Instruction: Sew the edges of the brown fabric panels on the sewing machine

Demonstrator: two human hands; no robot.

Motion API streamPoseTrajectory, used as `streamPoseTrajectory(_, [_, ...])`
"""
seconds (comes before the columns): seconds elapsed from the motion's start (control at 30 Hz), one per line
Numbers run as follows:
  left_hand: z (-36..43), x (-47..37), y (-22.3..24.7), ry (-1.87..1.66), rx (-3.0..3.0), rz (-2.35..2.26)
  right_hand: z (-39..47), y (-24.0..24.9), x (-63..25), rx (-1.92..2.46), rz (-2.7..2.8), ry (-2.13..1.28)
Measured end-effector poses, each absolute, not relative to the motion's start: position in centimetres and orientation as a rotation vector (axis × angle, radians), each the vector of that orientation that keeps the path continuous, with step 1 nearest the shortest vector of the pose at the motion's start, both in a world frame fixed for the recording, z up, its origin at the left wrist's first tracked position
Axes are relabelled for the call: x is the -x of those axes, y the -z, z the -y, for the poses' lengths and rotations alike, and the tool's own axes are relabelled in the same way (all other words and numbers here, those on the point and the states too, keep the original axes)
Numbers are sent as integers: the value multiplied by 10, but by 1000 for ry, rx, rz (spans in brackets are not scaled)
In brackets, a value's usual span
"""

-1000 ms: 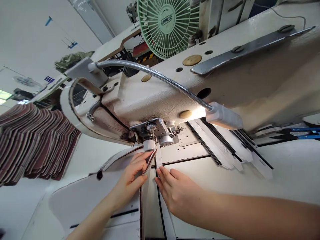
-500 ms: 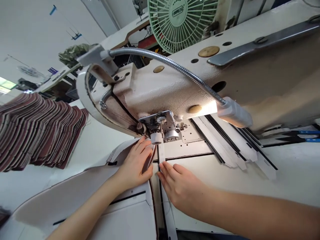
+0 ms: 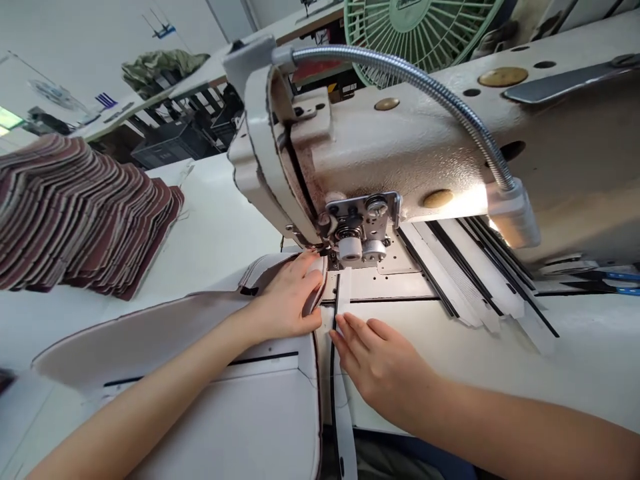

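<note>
My left hand (image 3: 287, 293) grips the curled edge of a large pale fabric panel (image 3: 260, 413), its fingertips close to the needle area of the sewing machine (image 3: 390, 147). Fingers of my right hand (image 3: 375, 357) are pressed together on a narrow white strip with a black edge (image 3: 344, 413). The strip runs from the machine's plate down past the table's front edge, just right of the panel. The needle tip itself is hidden behind the presser parts and the white roller (image 3: 349, 248).
More black-edged strips (image 3: 465, 267) lie right of the needle area. Blue-handled tools (image 3: 613, 283) rest at the far right. A tall stack of maroon and white pieces (image 3: 85, 213) stands at the left. A lamp (image 3: 515, 210) and green fan (image 3: 420, 33) are near the machine.
The view has shifted, so the machine sits farther right and higher. Both hands keep their grips on the panel and the strip, with little visible movement relative to the machine.
</note>
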State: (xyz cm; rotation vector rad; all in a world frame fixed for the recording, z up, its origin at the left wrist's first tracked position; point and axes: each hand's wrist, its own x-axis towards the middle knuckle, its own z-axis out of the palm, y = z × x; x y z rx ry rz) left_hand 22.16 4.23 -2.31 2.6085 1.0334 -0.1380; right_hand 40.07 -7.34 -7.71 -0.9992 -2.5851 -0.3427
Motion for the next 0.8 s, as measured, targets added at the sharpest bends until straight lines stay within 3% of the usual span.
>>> streamPoseTrajectory(0.47, [-36,-229,24,21,-2591,-911,76,77,-404,1024,2630,307])
streamPoseTrajectory(0.8, [-20,-245,23,18,-2563,-1198,71,70,-405,1022,2580,283])
